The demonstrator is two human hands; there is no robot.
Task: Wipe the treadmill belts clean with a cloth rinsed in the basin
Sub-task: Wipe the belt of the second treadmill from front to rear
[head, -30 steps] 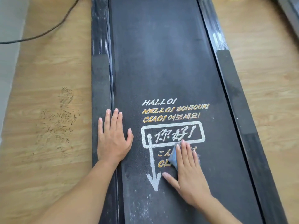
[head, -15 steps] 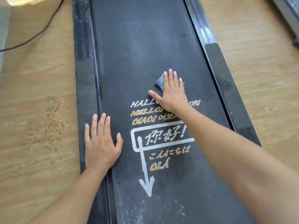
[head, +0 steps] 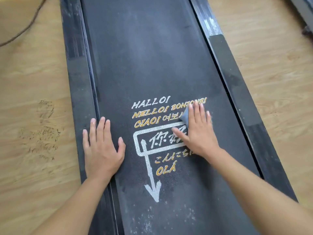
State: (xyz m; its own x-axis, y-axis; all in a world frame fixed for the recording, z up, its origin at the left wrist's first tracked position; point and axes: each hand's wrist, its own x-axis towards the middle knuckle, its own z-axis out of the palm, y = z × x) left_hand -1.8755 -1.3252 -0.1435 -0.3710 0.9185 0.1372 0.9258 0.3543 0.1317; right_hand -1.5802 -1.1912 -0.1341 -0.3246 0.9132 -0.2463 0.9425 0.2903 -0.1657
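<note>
Drawn back down the grainy belt (head: 144, 56), the right hand (head: 198, 133) presses a blue-grey cloth (head: 185, 117), fingers flat, onto the printed greetings (head: 150, 103). Fingers spread, the left hand (head: 101, 148) rests across the belt's edge and the smooth side rail (head: 76, 73).

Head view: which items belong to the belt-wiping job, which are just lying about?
Job: treadmill belt; blue cloth; right hand pressing it flat; left hand resting flat on the left side rail and belt edge.
Lying about: black cable; scuffed patch on the wood floor.
</note>
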